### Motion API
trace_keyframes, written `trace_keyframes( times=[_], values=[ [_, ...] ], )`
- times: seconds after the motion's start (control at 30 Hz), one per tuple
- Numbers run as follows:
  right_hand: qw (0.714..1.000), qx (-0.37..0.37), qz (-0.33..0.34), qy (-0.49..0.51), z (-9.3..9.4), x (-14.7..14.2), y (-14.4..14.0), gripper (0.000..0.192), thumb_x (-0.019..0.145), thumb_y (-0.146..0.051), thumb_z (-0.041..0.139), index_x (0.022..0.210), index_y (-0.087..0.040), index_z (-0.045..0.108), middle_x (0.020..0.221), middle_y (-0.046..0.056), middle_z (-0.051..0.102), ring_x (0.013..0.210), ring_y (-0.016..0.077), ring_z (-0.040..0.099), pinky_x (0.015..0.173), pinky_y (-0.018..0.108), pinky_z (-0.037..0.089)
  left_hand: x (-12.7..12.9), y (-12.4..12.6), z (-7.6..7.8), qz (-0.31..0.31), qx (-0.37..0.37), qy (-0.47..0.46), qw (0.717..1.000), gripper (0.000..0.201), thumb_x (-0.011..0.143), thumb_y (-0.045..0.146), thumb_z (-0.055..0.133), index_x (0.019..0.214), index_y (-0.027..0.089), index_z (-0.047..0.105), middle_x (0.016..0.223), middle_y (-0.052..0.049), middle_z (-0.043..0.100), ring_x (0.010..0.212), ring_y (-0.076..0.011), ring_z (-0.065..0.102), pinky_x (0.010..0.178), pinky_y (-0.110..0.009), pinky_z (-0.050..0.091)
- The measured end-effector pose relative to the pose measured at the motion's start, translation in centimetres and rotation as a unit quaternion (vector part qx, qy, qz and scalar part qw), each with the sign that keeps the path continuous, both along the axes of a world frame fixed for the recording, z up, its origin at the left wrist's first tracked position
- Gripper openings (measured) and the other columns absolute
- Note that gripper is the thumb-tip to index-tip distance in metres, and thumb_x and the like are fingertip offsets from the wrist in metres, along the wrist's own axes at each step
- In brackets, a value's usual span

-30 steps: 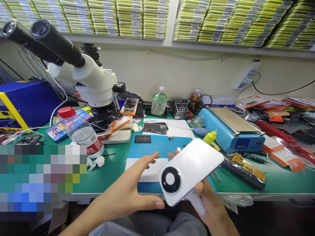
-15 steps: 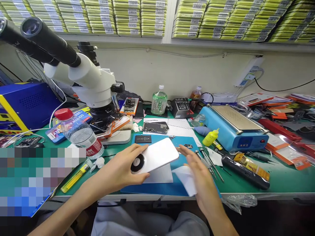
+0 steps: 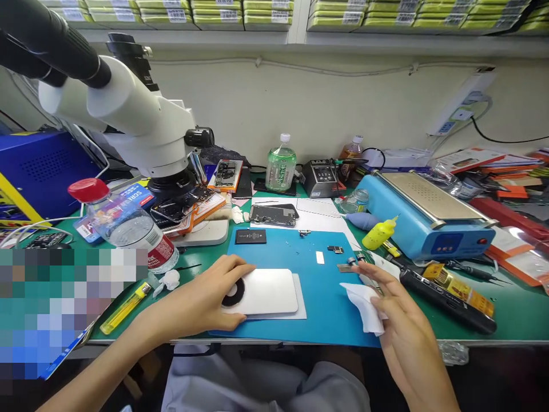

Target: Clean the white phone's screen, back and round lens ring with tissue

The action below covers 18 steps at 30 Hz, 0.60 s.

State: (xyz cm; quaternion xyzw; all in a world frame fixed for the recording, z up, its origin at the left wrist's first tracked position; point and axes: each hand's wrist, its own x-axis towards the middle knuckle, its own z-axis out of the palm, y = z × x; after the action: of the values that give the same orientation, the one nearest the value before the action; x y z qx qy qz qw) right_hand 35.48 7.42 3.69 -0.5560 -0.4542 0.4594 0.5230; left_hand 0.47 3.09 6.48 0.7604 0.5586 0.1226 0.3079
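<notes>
Spanning the whole frame: green bench mat (image 3: 201,269), matte, cluttered.
Microscope (image 3: 128,109), white body w/ black eyepiece tubes, upper left; glossy, rounded.
Blue cabinet (image 3: 47,171), metal, vented, far left.
Light-blue heating plate unit (image 3: 424,214), boxy, brushed-metal top, red button on front; right of centre.
Blue work mat (image 3: 317,292), rectangular, smooth, front centre of bench.
Water bottle (image 3: 128,229), clear plastic, red cap, red/white label, lying tilted at left; label text unreadable.
Green drink bottle (image 3: 280,169), white cap, upright at back; print too small to read.
Phone (image 3: 261,292), white, glossy, rounded corners, lying back-up and flat on blue work mat, over a white sheet; long axis runs left-right, round black camera ring at left end.
Left hand (image 3: 206,300): fingers curled over phone's camera end, thumb at near edge, pinning it.
Right hand (image 3: 403,326): loosely pinching white wipe (image 3: 364,306), crumpled, soft, just right of phone, apart from it.
Yellow squeeze bottle (image 3: 380,233), pointed nozzle.
Yellow lighter (image 3: 124,309), slim, left of left hand.
Small black part (image 3: 250,236), flat rectangle, white print illegible.
</notes>
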Motion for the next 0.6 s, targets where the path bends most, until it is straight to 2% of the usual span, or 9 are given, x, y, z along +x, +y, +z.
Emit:
trace_keyframes(
  times=[0.07, 0.13, 0.2, 0.27, 0.33, 0.37, 0.43, 0.53, 0.6],
  values=[
    [0.997, 0.046, 0.028, -0.059, -0.2, 0.7, -0.1, 0.045, 0.082, -0.042, 0.074, 0.126, -0.034, 0.077, 0.136, 0.001, 0.078, 0.144, 0.0267, 0.061, 0.099, 0.025, 0.060, -0.1, 0.2, 0.0, -0.007, -0.008, -0.012, 1.000, 0.072, 0.086, 0.027, 0.075, 0.152, 0.038, 0.049, 0.151, -0.002, 0.051, 0.140, -0.0246, 0.054, 0.119, -0.039, 0.048],
    [0.980, 0.095, 0.064, -0.161, -0.2, 1.3, -0.3, 0.041, 0.093, -0.047, 0.066, 0.133, -0.038, 0.073, 0.139, -0.001, 0.077, 0.141, 0.0238, 0.065, 0.101, 0.024, 0.060, -0.2, 0.4, -0.1, -0.018, -0.005, -0.015, 1.000, 0.075, 0.086, 0.026, 0.076, 0.154, 0.038, 0.048, 0.152, -0.002, 0.050, 0.142, -0.0251, 0.051, 0.122, -0.040, 0.047],
    [0.944, 0.147, 0.093, -0.281, 0.0, 1.3, -0.6, 0.040, 0.102, -0.048, 0.058, 0.140, -0.041, 0.068, 0.145, -0.003, 0.073, 0.140, 0.0212, 0.065, 0.101, 0.024, 0.060, -0.3, 0.5, -0.3, -0.028, -0.004, -0.012, 1.000, 0.079, 0.087, 0.030, 0.079, 0.158, 0.039, 0.046, 0.153, -0.003, 0.050, 0.144, -0.0270, 0.049, 0.123, -0.043, 0.045],
    [0.893, 0.218, 0.106, -0.379, 0.5, 0.9, -0.8, 0.039, 0.105, -0.043, 0.054, 0.143, -0.042, 0.065, 0.147, -0.005, 0.071, 0.141, 0.0188, 0.064, 0.109, 0.024, 0.057, -0.3, 0.3, -0.8, -0.023, -0.007, -0.010, 1.000, 0.088, 0.088, 0.038, 0.082, 0.164, 0.041, 0.039, 0.155, -0.004, 0.050, 0.147, -0.0292, 0.046, 0.125, -0.047, 0.044],
    [0.851, 0.283, 0.114, -0.428, 1.1, 0.2, -1.0, 0.038, 0.107, -0.036, 0.053, 0.143, -0.040, 0.065, 0.146, -0.005, 0.071, 0.141, 0.0164, 0.064, 0.119, 0.025, 0.050, -0.3, -0.2, -1.5, -0.001, 0.001, -0.003, 1.000, 0.098, 0.088, 0.043, 0.084, 0.169, 0.040, 0.029, 0.158, -0.005, 0.049, 0.149, -0.0310, 0.043, 0.127, -0.052, 0.041],
    [0.840, 0.304, 0.115, -0.433, 1.3, -0.3, -1.1, 0.036, 0.107, -0.034, 0.054, 0.141, -0.039, 0.066, 0.143, -0.006, 0.072, 0.139, 0.0152, 0.065, 0.120, 0.024, 0.049, -0.3, -0.5, -1.8, 0.014, 0.013, 0.005, 1.000, 0.102, 0.088, 0.044, 0.084, 0.171, 0.040, 0.024, 0.160, -0.006, 0.048, 0.150, -0.0318, 0.041, 0.128, -0.055, 0.040],
    [0.846, 0.311, 0.120, -0.416, 1.7, -1.6, -1.2, 0.028, 0.106, -0.033, 0.059, 0.132, -0.038, 0.070, 0.132, -0.007, 0.078, 0.131, 0.0131, 0.071, 0.115, 0.019, 0.052, -0.6, -1.4, -2.5, 0.044, 0.041, 0.022, 0.998, 0.106, 0.089, 0.045, 0.084, 0.172, 0.039, 0.018, 0.163, -0.007, 0.046, 0.153, -0.0330, 0.038, 0.129, -0.058, 0.037],
    [0.890, 0.279, 0.135, -0.333, 2.1, -3.9, -1.3, 0.018, 0.103, -0.037, 0.067, 0.121, -0.038, 0.072, 0.109, -0.012, 0.084, 0.107, 0.0099, 0.080, 0.098, 0.011, 0.059, -1.4, -2.8, -3.1, 0.077, 0.044, 0.013, 0.996, 0.103, 0.092, 0.046, 0.081, 0.170, 0.047, 0.013, 0.167, -0.002, 0.043, 0.156, -0.0303, 0.036, 0.130, -0.056, 0.037],
    [0.914, 0.261, 0.140, -0.276, 2.2, -5.8, -1.2, 0.017, 0.101, -0.036, 0.071, 0.118, -0.038, 0.073, 0.106, -0.013, 0.085, 0.100, 0.0093, 0.082, 0.096, 0.011, 0.060, -2.0, -3.4, -3.3, 0.088, 0.027, -0.015, 0.996, 0.097, 0.096, 0.044, 0.077, 0.168, 0.053, 0.012, 0.169, 0.002, 0.040, 0.158, -0.0264, 0.035, 0.132, -0.052, 0.037]
  ],
)
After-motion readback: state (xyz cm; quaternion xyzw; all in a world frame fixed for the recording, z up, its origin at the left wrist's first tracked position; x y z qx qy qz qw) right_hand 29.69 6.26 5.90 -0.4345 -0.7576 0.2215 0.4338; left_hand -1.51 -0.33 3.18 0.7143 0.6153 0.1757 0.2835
